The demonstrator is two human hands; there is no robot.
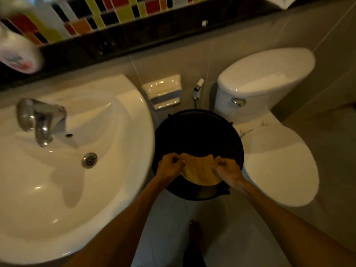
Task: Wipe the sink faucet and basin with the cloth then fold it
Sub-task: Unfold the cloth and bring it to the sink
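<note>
A yellow cloth (198,171) hangs between both my hands over a black bucket (198,132), to the right of the sink. My left hand (169,165) pinches its upper left corner and my right hand (226,169) pinches its upper right corner. The cloth droops in the middle. The white sink basin (77,189) fills the left of the view, with a chrome faucet (41,122) at its back and a metal drain (89,160) in its bowl. Neither hand touches the sink.
A white toilet (277,160) with its lid down stands at the right, its tank (264,78) against the wall. A ceramic paper holder (163,91) and a spray hose (197,89) hang on the wall between. A dark shelf with bottles (17,53) runs above the sink.
</note>
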